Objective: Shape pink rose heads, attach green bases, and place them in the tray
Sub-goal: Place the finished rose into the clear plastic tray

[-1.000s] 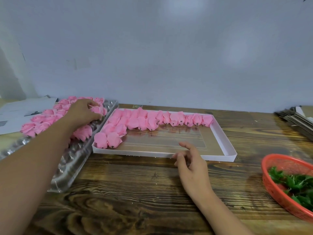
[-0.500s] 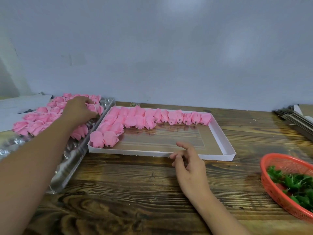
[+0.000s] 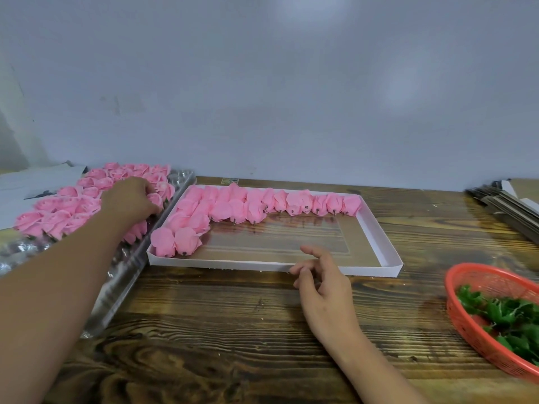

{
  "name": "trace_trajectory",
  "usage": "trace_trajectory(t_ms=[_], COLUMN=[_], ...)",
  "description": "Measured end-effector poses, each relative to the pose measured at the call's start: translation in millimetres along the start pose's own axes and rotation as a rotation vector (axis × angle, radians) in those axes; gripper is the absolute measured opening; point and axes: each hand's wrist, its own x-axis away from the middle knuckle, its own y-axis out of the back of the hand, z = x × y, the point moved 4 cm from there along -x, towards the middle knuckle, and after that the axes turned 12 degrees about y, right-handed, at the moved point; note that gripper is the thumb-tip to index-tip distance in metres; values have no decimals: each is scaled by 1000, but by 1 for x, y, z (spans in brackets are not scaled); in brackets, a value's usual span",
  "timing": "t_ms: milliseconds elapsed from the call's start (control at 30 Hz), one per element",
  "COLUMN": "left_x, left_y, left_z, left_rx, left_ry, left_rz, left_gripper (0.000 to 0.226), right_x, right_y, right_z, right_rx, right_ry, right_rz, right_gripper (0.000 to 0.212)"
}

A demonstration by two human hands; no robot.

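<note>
A white tray lies on the wooden table with several finished pink rose heads lined along its far side and left end. To its left, a clear plastic blister tray carries several loose pink rose heads. My left hand reaches over that tray, its fingers curled round a rose head at the right edge. My right hand rests at the white tray's near edge with relaxed fingers and holds nothing. Green bases fill a red basket at the right.
A stack of flat cardboard pieces lies at the far right. White paper sheets sit at the far left behind the blister tray. A grey wall stands close behind the table. Bare wood stretches in front of the white tray.
My left hand has stayed on the roses in the blister tray and closed on one at the right edge. My right hand has barely moved.
</note>
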Motion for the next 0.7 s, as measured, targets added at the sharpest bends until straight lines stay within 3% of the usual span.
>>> trace_trajectory(t_ms=[267, 700], left_x=[-3, -10], left_y=[-1, -7], left_z=[-2, -2], left_rx=[-66, -62], left_ry=[10, 3], left_rz=[53, 28], left_gripper=[31, 7], right_x=[-1, -1], right_y=[1, 1], right_z=[3, 3], right_rx=[-1, 2], right_ry=[4, 15], right_rz=[1, -1], right_gripper=[39, 43])
